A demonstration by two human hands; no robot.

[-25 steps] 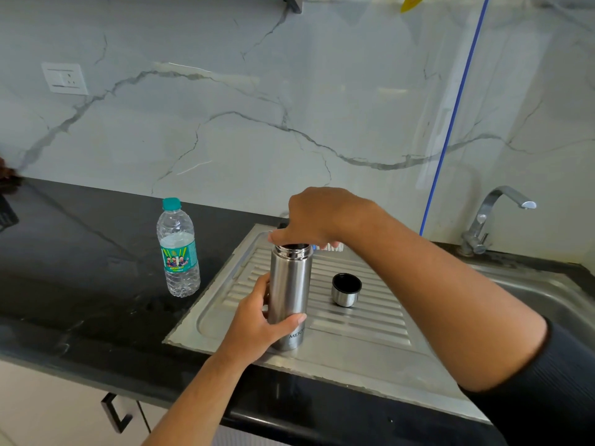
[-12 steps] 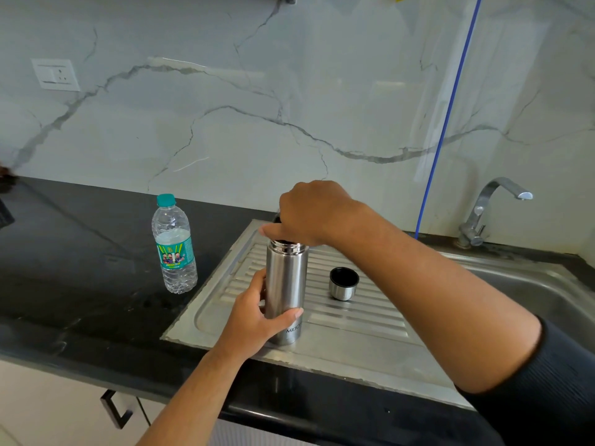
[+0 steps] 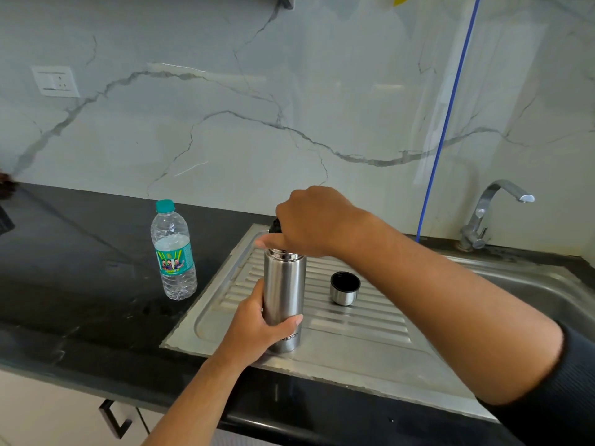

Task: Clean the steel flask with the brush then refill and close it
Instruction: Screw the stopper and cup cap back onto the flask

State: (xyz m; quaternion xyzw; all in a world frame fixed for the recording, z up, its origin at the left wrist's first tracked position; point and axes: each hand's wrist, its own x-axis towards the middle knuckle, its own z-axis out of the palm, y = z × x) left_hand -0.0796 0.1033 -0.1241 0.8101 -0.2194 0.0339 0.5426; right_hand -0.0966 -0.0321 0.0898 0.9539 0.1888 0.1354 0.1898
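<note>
- The left hand (image 3: pixel 254 329) grips the upright steel flask (image 3: pixel 284 297) on the draining board (image 3: pixel 370 346).
- The right hand (image 3: pixel 310 220), curled, holds something dark at its mouth, likely the brush.
- Scrubbing seems underway; next comes refilling from the water bottle (image 3: pixel 174 252).

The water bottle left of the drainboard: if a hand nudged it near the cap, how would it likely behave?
The water bottle would probably tip rather than slide: it is tall and narrow and stands upright on the dark counter. It looks mostly full, so likely fairly heavy for its size, which may steady it. Its thin, ribbed clear plastic would probably give a little under a squeeze.
</note>
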